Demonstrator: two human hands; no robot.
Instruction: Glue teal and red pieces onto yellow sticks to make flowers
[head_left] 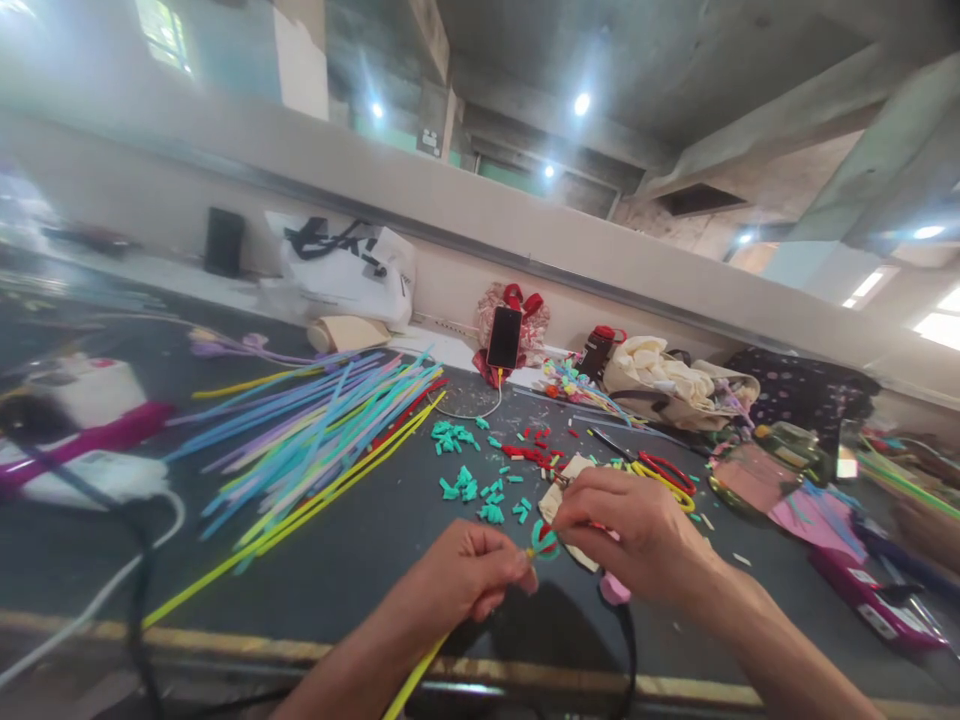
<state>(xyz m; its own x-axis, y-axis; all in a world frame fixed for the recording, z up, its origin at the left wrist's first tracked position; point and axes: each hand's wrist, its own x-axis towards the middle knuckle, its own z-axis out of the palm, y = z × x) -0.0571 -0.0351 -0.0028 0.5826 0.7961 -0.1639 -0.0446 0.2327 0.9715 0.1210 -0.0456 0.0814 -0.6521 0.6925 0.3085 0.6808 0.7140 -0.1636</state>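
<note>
My left hand [469,578] is pinched closed on a yellow-green stick [411,682] that runs down toward me. At the stick's tip sits a small teal and red flower piece [543,541]. My right hand [630,528] is closed in a pinch on that piece, touching the left hand's fingertips. Both hands hover over the dark table [360,540] near its front edge. Small teal cut bits [480,490] and red cut bits [532,452] lie scattered just beyond the hands.
A fan of long coloured sticks [315,440] lies left. Scissors with red and yellow handles [660,470] rest by my right hand. A phone [504,338] leans at the wall, beside bags [345,265], cloth [660,375] and a red-capped bottle [598,350]. A glue gun [75,430] sits far left.
</note>
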